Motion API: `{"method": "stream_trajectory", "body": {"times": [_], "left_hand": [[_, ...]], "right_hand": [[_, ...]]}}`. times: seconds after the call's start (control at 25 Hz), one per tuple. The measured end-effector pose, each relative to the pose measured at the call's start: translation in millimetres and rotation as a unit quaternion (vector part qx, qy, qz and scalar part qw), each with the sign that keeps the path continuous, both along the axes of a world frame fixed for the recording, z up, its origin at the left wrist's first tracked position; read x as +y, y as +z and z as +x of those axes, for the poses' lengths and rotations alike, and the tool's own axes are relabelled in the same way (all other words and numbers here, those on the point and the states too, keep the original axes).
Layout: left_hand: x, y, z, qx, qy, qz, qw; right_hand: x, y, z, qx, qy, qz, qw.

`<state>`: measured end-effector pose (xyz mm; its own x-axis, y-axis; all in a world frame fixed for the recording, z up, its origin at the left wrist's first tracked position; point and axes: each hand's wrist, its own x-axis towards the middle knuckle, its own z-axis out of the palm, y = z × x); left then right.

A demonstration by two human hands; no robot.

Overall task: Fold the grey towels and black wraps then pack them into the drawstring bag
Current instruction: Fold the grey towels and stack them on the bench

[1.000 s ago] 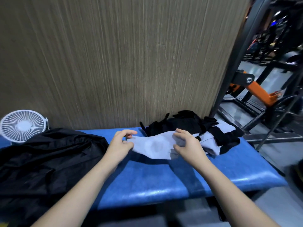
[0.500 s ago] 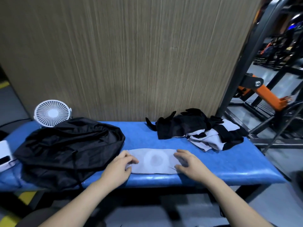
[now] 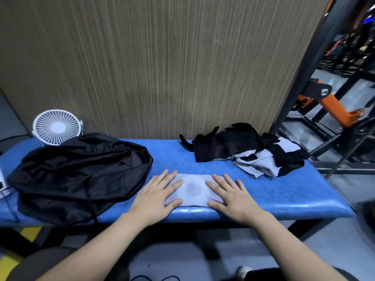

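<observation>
Both hands flat, left hand (image 3: 156, 196) and right hand (image 3: 233, 196), fingers spread on the grey towel (image 3: 191, 189) at the blue surface (image 3: 284, 191) near edge; smooth outward, square the edges, then fold evenly

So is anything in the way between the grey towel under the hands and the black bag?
Nothing visible is. The flat grey towel lies on the blue padded bench under both hands, left and right. Only bare bench separates it from the crumpled black drawstring bag on its left.
</observation>
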<state>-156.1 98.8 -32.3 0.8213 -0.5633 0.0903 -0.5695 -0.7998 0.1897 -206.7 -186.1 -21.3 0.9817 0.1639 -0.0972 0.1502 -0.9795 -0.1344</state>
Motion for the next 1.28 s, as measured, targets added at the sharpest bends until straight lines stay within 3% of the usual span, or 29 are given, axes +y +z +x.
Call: {"method": "stream_trajectory", "body": {"times": [0.12,0.56,0.72,0.84,0.96,1.2,1.28], "left_hand": [[5.0,-2.9,4.3,0.041,0.007,0.046,0.998],[-24.5,2.1,11.0,0.061,-0.048,0.043,0.996],[-28.9,-0.4,8.0,0.056,-0.034,0.027,0.997],[-30.5,0.0,3.3,0.044,-0.030,0.028,0.998],[-29.6,0.3,-1.5,0.017,-0.031,0.024,0.999],[-42.0,-1.2,-8.7,0.001,-0.062,0.014,0.998],[-44.0,-1.6,-9.2,0.005,-0.061,0.021,0.998]], "right_hand": [[-9.0,-7.3,-1.4,0.017,-0.003,-0.010,1.000],[-72.0,-3.6,-22.6,0.041,-0.093,0.061,0.993],[-66.0,-1.0,-25.9,-0.039,-0.147,0.138,0.979],[-56.6,6.6,-25.6,-0.108,-0.150,0.072,0.980],[-47.5,8.1,-23.8,-0.102,-0.121,-0.008,0.987],[-57.2,17.8,-26.7,-0.020,-0.090,0.005,0.996],[-59.4,18.4,-29.3,-0.034,-0.086,-0.004,0.996]]}}
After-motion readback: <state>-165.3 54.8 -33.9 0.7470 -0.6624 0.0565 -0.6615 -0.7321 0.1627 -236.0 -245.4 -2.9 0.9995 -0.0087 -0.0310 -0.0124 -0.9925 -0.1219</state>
